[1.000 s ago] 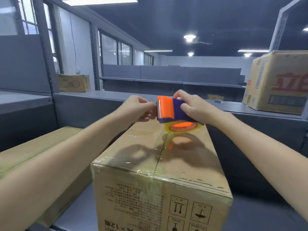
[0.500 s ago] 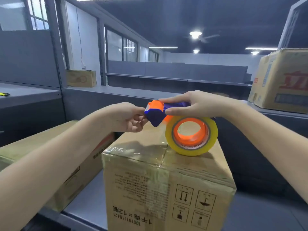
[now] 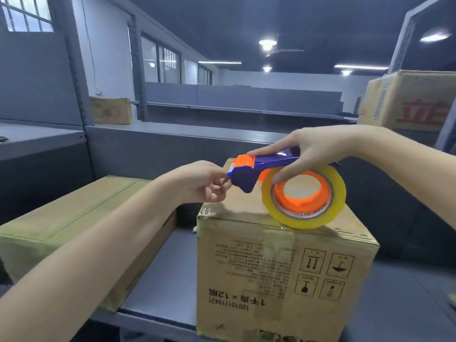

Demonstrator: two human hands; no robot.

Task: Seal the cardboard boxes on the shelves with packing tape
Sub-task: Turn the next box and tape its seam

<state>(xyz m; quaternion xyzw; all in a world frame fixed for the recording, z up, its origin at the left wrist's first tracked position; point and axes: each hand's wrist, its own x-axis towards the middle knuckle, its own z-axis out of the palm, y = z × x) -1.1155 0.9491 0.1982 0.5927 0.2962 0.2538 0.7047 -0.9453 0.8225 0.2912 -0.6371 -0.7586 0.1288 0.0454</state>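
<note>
The tape dispenser [image 3: 262, 167], blue with an orange nose, hovers at the centre of the frame, and its roll of packing tape [image 3: 304, 222] rests on the top near edge of the cardboard box [image 3: 271, 267] standing lower centre on the grey shelf [image 3: 165, 267]. The right hand [image 3: 313, 151] grips the dispenser from above: forefinger stretched along the handle toward the nose, thumb pressed on the roll's side. The left hand [image 3: 201, 181], just left of the nose, has its fingers [image 3: 218, 191] curled and pinched against the tip. It is probably catching the loose end of the tape, but the clear film is too faint to confirm. The dispenser looks like light, rigid plastic, best held by the handle as it is now. The toothed cutter at the nose is the part to keep skin away from. The tape itself will be thin and sticky and quick to fold on itself, so it should be held only at its very end and kept taut. The box looks stiff, with old glossy tape already along its top edges. A flatter carton [image 3: 74, 213] lies just beside it at lower left, and other boxes sit at upper right [image 3: 414, 102] and upper left [image 3: 111, 111].
</note>
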